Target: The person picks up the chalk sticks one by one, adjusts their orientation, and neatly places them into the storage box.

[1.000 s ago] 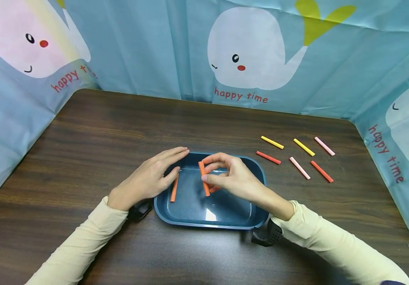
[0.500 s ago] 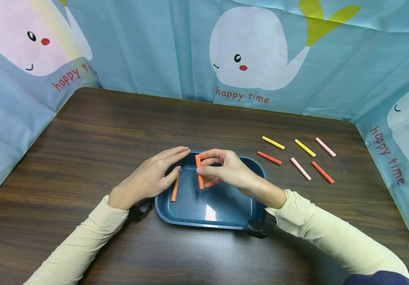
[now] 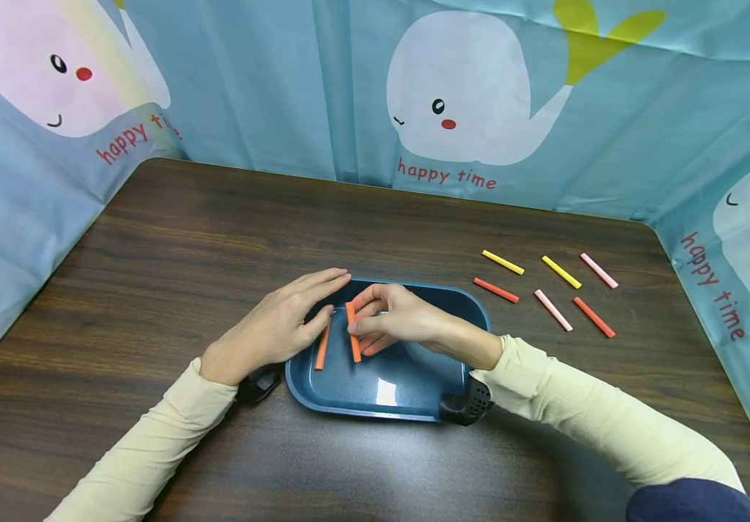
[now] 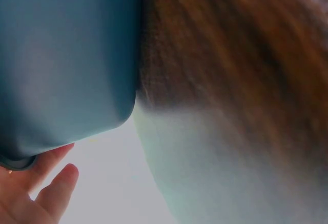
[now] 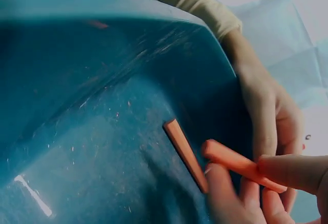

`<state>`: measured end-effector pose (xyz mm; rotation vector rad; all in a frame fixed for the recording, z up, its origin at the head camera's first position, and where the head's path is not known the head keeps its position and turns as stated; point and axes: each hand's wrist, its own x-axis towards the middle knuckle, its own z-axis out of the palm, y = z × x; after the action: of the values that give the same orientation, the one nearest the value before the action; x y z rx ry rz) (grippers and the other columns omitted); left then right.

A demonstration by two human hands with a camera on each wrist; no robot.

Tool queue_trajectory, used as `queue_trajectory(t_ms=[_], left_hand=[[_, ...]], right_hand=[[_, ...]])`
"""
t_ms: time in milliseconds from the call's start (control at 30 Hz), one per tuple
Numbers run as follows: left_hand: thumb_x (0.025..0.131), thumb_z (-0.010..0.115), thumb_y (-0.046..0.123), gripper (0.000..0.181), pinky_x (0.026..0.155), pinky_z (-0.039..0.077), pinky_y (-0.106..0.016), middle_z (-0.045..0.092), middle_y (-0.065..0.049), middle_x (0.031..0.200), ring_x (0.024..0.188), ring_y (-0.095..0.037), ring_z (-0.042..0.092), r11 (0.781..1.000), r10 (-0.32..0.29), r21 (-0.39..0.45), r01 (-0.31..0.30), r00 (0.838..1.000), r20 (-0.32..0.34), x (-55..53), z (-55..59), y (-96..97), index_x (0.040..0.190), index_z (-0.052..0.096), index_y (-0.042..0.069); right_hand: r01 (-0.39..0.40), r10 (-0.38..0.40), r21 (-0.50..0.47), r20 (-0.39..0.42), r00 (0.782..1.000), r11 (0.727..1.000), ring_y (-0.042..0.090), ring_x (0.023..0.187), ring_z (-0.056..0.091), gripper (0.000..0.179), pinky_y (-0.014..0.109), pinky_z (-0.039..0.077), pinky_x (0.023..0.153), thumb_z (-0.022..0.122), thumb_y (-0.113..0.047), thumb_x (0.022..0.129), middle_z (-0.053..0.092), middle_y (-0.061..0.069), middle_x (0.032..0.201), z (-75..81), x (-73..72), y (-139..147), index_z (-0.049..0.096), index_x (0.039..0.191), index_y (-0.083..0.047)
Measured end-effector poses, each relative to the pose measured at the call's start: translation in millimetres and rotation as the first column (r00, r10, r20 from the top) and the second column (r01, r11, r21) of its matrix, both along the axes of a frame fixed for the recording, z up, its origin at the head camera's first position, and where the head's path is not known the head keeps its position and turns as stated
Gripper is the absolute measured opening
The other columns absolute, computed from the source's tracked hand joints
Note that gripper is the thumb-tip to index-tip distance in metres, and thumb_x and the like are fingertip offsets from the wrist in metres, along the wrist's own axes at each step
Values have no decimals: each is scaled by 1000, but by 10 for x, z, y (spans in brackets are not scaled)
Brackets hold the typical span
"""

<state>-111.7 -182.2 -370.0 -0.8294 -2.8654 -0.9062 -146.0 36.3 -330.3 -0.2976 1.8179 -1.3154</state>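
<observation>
My right hand [image 3: 391,315] pinches an orange, chalk-like stick [image 3: 353,341] between thumb and fingers over the left part of the blue tray [image 3: 408,417]. In the right wrist view the held orange stick [image 5: 233,161] slants beside a second orange stick [image 5: 185,155] lying on the tray floor. That second stick also shows in the head view, its upper end partly behind the left thumb. My left hand [image 3: 273,322] holds the tray's left end, thumb over the rim. Fingers [image 4: 56,193] of this hand appear against the tray's outer side in the left wrist view.
Right of the tray, on the dark wooden table [image 3: 192,239], lie two yellow sticks [image 3: 503,262], two red sticks [image 3: 495,290] and two pink sticks [image 3: 553,310], spaced apart. A blue whale-print curtain [image 3: 283,87] encloses the table's back and sides.
My right hand has moved left with the orange stick, rising slightly and then lowering, and is now near the stick in the tray. The left hand has stayed at the tray's left end.
</observation>
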Motion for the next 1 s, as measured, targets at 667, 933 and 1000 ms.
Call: queue_trajectory(t_ms=[667,933,1000], left_hand=[[99,55,14,49,112,42,-49,47,-7,153,141,-25,45,1000,-2,9,2,1000,-20,13,-8,0,147,48,9],[99,55,14,50,111,42,-49,46,-7,153,141,-26,45,1000,1,3,-1,1000,-12,18,0,0,148,48,10],[98,55,14,50,111,42,-49,46,-7,153,141,-26,46,1000,2,6,-2,1000,-13,17,0,3,147,48,10]], right_hand=[[-20,17,42,70,997,999,10,73,70,32,29,62,73,60,-5,96,68,10,97,-143,-25,-154,46,124,1],[-32,26,50,119,993,998,12,77,71,37,31,61,78,57,-1,96,70,15,104,-174,-35,-163,42,130,3],[-28,21,45,132,991,999,13,77,71,39,32,61,80,56,0,97,69,16,106,-188,-39,-163,40,132,4]])
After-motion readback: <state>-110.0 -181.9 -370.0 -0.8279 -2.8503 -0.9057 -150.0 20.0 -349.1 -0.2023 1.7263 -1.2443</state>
